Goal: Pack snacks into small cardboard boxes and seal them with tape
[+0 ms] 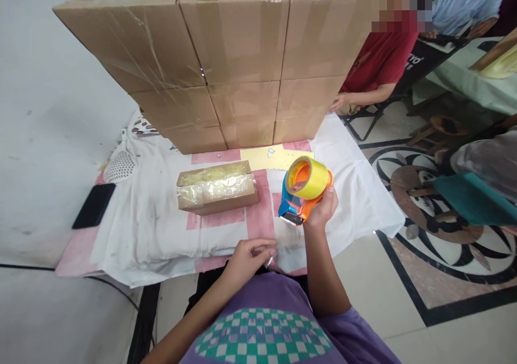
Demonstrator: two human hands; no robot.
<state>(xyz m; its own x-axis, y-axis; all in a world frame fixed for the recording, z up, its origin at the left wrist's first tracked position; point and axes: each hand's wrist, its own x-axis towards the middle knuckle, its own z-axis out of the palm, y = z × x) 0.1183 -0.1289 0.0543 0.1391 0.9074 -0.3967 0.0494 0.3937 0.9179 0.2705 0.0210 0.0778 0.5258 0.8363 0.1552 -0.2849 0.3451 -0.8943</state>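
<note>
My right hand (326,208) is wrapped round the orange handle of a tape dispenser (287,205), which has a blue body and carries a thick yellow tape roll (317,180). It is raised above the right part of the table. At the table's front edge, close to my body, my left hand (252,257) has its fingers curled towards the thumb. A shiny clear scrap of tape (271,261) shows at those fingertips. In front of the left hand lies a small cardboard box (218,198), its top covered with wrinkled clear tape. Neither hand touches this box.
A wall of stacked cardboard boxes (242,46) stands along the table's back. A black phone (93,206) lies at the left edge, near a white perforated object (120,166). Yellow card (262,158) lies before the stack. A person in a red shirt (383,57) is behind it.
</note>
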